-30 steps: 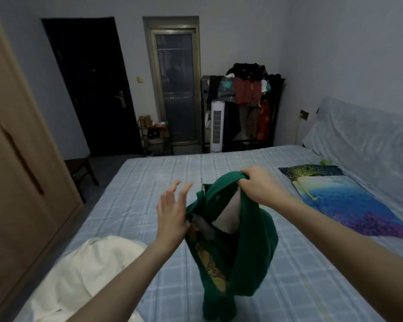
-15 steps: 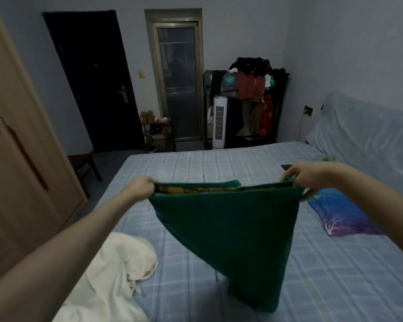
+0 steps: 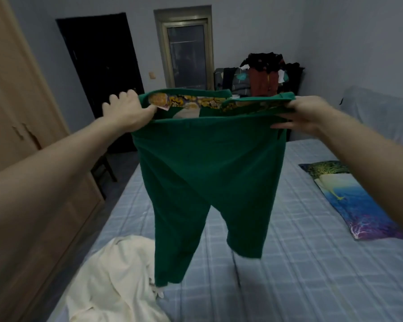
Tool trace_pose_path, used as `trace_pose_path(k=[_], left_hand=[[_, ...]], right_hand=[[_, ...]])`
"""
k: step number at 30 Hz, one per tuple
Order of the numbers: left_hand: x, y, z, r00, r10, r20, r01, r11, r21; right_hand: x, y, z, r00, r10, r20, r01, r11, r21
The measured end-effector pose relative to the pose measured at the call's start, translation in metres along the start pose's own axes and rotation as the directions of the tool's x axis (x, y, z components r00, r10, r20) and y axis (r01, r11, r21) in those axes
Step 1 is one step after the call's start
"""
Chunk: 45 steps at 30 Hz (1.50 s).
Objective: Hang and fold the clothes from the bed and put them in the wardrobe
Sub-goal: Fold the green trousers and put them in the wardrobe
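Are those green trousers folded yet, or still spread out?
Spread out. The left hand and right hand hold the green trousers by the waistband, both legs hanging full length above the bed.

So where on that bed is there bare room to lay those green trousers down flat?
The widest bare stretch of the bed lies between the cream garment and the printed pillow. More free sheet shows beyond the pillow toward the clothes rack. The near-left corner is crowded by the cream garment. Both hands hold the green trousers above it.
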State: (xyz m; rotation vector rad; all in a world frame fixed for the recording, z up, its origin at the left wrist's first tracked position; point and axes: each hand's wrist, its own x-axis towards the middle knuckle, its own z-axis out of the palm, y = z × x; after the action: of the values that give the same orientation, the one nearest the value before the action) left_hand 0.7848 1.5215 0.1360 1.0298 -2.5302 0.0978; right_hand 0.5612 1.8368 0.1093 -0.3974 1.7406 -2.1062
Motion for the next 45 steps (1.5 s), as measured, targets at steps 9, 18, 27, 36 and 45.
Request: trace_pose_path(k=[9, 18, 27, 36, 45], left_hand=[[-0.036, -0.059, 0.063, 0.844, 0.090, 0.529, -0.108, 0.994, 0.004], [-0.079, -0.065, 0.150, 0.460, 0.230, 0.858, -0.185, 0.970, -0.161], [-0.039, -0.030, 0.151, 0.741, 0.294, 0.604, -0.257, 0.955, -0.149], [-0.030, -0.026, 0.164, 0.780, 0.295, 0.552, -0.143, 0.942, -0.302], [-0.106, -0.049, 0.223, 0.408, 0.426, 0.807, -0.360, 0.888, -0.286]], right_hand=[[-0.006, 0.081, 0.019, 0.979, -0.051, -0.195, -0.026, 0.928, -0.371], [-0.021, 0.162, 0.001, 0.911, 0.336, -0.240, -0.411, 0.793, -0.449], [0.021, 0.162, 0.016, 0.841, 0.512, -0.173, -0.512, 0.858, 0.049], [0.022, 0.145, -0.012, 0.992, -0.064, -0.111, -0.096, 0.198, -0.975], [-0.014, 0.249, -0.017, 0.751, 0.641, -0.160, -0.612, 0.766, 0.196]])
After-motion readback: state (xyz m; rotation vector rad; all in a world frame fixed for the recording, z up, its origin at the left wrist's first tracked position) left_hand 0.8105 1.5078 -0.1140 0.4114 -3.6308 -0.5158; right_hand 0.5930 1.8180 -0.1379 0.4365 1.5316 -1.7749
